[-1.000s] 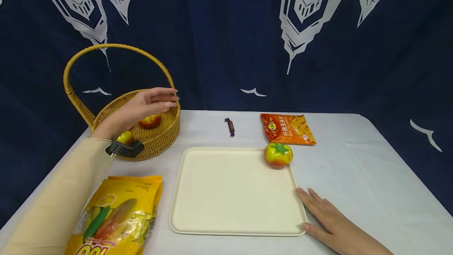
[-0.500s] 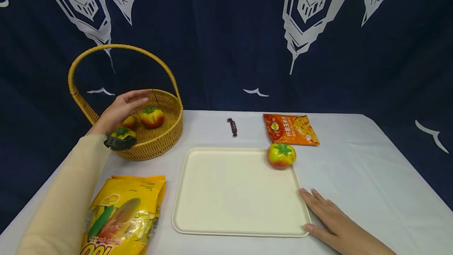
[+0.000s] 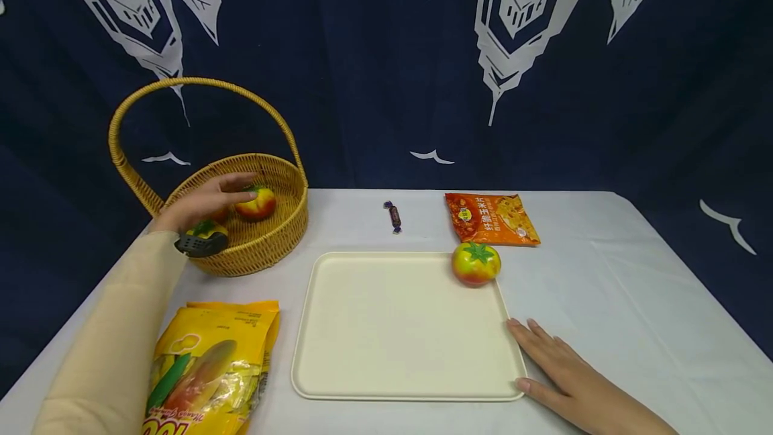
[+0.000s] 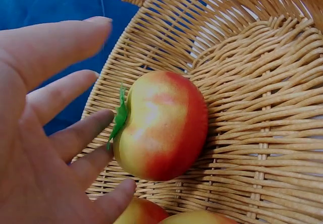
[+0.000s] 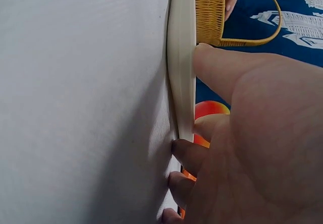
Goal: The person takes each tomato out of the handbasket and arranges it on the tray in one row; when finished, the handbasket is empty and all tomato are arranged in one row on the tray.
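My left hand (image 3: pixel 202 205) reaches into the wicker basket (image 3: pixel 284 230), fingers beside a red-and-yellow toy tomato (image 3: pixel 261 207) with a green leafy top. In the left wrist view the fingers are spread, and several fingertips lie right at the leaves and the near side of that tomato (image 4: pixel 164 128). Other fruits lie in the basket, partly hidden under the hand and wrist. My right hand (image 3: pixel 570 381) rests with fingers extended at the right edge of a cream tray (image 3: pixel 398 327). In the right wrist view the thumb and fingertips touch the tray's side (image 5: pixel 182 57).
Another toy tomato (image 3: pixel 476 264) sits on the tray's far right corner. Behind it lies an orange snack packet (image 3: pixel 495 220), with a small wrapped candy (image 3: pixel 394 217) to its left. A yellow mango candy bag (image 3: pixel 211 368) lies at front left, below the basket. A dark blue curtain (image 3: pixel 386 86) hangs behind.
My left hand has come back from the basket's right side toward the left, then lowered beside the tomato in it. The right hand has stayed at the tray's edge.
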Demonstrator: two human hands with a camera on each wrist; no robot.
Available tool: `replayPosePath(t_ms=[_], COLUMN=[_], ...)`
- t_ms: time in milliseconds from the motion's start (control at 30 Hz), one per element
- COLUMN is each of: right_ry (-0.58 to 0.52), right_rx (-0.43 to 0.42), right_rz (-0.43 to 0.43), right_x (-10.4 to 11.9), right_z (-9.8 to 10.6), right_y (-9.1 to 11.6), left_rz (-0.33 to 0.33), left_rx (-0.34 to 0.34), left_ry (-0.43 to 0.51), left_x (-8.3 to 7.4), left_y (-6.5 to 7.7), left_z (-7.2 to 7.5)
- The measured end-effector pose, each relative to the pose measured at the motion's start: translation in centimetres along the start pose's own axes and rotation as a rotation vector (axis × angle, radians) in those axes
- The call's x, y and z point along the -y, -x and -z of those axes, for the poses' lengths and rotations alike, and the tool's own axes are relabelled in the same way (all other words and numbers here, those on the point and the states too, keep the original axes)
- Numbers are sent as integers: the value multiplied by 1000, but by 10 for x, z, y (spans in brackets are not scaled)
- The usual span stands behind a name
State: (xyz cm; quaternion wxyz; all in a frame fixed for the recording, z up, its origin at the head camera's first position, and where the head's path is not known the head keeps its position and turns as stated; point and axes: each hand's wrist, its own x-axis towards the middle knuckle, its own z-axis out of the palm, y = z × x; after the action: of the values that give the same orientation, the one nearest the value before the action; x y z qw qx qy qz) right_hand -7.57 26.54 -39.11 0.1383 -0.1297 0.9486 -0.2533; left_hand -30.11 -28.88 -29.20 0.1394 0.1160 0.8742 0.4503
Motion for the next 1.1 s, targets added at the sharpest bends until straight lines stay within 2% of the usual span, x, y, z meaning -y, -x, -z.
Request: replayPosePath(t_ms=[167,533,833,1100], right_ry=[-1,3,-22,-10], right_rx=[-3,39,13,19], right_rz=[1,-21,-10,-16], right_x=[1,1,0,0], right_z=[0,1,1,1], right_y=[1,0,0,0], left_rz=[-2,46,69,114], left_rx=[45,67,66,133], left_ry=[-38,-63,-48,-115], left_x=[-1,4,6,6], left_y=[0,0,-5,-7], left_z=[-2,-2,-2,-4])
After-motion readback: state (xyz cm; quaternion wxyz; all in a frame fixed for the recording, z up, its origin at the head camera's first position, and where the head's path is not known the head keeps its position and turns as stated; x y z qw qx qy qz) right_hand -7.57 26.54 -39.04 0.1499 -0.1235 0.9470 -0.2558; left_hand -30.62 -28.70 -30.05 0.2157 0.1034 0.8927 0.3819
